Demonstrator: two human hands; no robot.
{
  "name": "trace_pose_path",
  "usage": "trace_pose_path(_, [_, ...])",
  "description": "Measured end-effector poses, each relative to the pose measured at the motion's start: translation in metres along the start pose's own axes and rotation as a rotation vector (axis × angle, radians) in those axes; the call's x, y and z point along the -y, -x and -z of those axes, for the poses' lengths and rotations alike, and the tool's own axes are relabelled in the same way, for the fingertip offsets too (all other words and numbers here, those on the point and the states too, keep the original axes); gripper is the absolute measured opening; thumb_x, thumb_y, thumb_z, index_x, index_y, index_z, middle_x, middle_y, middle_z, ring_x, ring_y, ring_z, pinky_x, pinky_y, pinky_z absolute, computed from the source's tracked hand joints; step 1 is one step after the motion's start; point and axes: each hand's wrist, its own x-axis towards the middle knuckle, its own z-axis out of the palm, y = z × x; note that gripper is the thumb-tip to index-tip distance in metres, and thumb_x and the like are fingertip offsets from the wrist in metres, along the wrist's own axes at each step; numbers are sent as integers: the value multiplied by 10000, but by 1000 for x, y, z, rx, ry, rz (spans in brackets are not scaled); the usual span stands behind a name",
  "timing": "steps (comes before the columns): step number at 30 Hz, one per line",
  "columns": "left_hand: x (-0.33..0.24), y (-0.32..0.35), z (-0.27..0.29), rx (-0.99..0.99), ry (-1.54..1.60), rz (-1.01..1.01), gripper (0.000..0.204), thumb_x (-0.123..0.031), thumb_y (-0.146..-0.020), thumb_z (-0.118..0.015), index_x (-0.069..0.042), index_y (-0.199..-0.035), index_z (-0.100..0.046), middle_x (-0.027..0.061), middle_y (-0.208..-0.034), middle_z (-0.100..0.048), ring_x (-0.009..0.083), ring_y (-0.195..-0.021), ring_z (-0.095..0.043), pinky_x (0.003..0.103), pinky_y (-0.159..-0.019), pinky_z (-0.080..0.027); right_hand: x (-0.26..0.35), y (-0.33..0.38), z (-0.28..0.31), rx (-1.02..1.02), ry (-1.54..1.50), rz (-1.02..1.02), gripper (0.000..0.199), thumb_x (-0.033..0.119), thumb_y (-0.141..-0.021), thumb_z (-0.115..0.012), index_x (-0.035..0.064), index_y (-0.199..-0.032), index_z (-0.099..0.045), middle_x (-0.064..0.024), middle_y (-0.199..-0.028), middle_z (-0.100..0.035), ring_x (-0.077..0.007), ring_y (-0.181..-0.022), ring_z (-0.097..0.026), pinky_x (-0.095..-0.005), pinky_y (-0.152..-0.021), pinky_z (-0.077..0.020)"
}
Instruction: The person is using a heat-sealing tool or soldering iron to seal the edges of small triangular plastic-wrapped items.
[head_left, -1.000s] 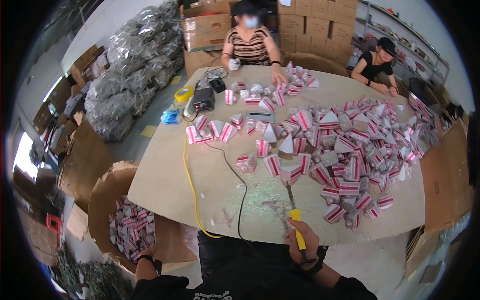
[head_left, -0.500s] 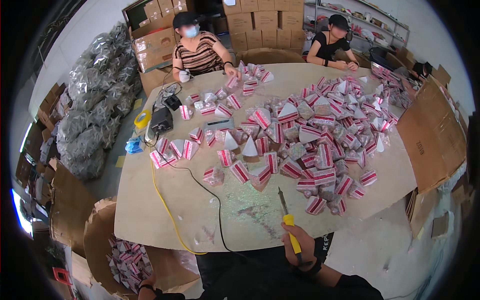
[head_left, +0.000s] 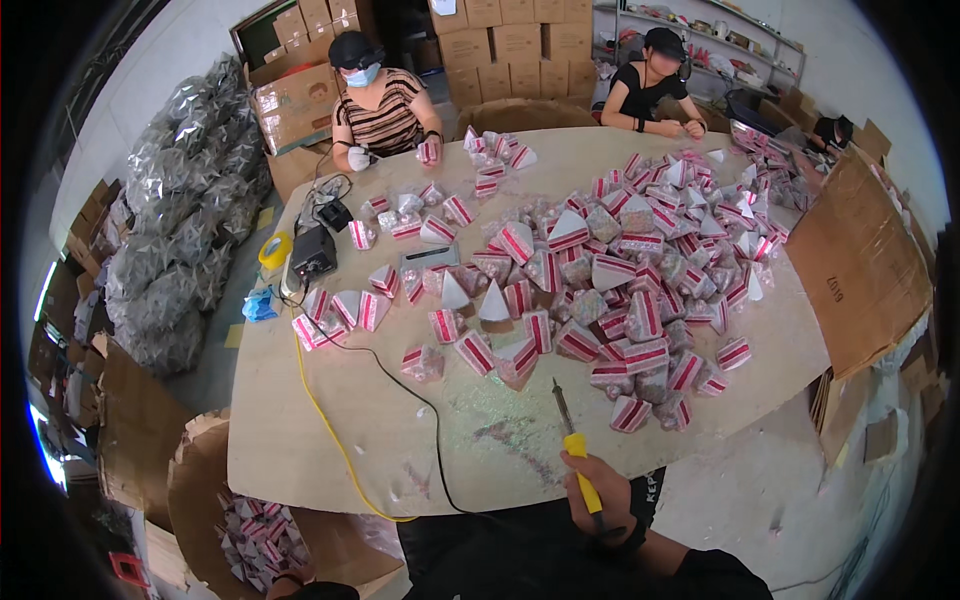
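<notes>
With right hand [head_left: 610, 492], gripping soldering iron [head_left: 574, 443] by handle, likely avoiding hot tip [head_left: 556, 385]; can't tell grip of left hand [head_left: 298, 574] at carton [head_left: 198, 490].

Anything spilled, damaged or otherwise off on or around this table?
Yes: shiny flecks and reddish smears mark the tabletop near the yellow-handled tool, while much of its left side looks plain. At lower left, the cardboard box has a ragged rim, as if torn.

Before me, surface [head_left: 310, 430]: wedge heap [head_left: 645, 315] on right half. Power box [head_left: 313, 252] by left edge, tape roll [head_left: 267, 257] just left of it. Soldering iron [head_left: 577, 450] in my right hand [head_left: 602, 492]. Carton [head_left: 340, 548] with wedges [head_left: 262, 535] inside, left of me.
</notes>
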Motion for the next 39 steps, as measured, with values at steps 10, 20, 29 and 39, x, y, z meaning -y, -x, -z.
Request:
trace_pose_path(10, [-5,22,18,8,27,-260,763,-550,-915,-448,-6,-1449,-414,191,-1500,-397,306,-1322,-456,379,-1126,-338,3,-1,-4,-4,27,10,340,-23,-834,-641,55,-1164,-644,-176,-995,-692,-294,-808,-699,-338,-730,-554])
trace_pose_path(20, [-32,33,41,33,37,-551,746,-517,-904,-471,4,-1436,-422,190,-1486,-402,304,-1325,-447,379,-1130,-333,5,10,8,-75,43,-27,337,-27,-833,-640,45,-1162,-640,-176,-983,-691,-303,-803,-694,-345,-727,-550])
trace_pose_path(29, [-77,23,60,167,42,-817,731,-487,-894,-492,13,-1424,-430,189,-1473,-407,303,-1328,-438,379,-1134,-328,3,18,22,-45,205,-8,385,38,-841,-685,78,-1214,-601,-199,-1058,-685,-344,-854,-700,-378,-732,-571])
trace_pose_path(39, [-121,32,64,163,105,-1109,714,-453,-884,-515,23,-1410,-438,188,-1459,-411,301,-1330,-428,379,-1138,-323,-6,25,22,-61,189,-70,363,37,-843,-673,84,-1199,-621,-194,-1044,-687,-339,-856,-698,-374,-733,-567])
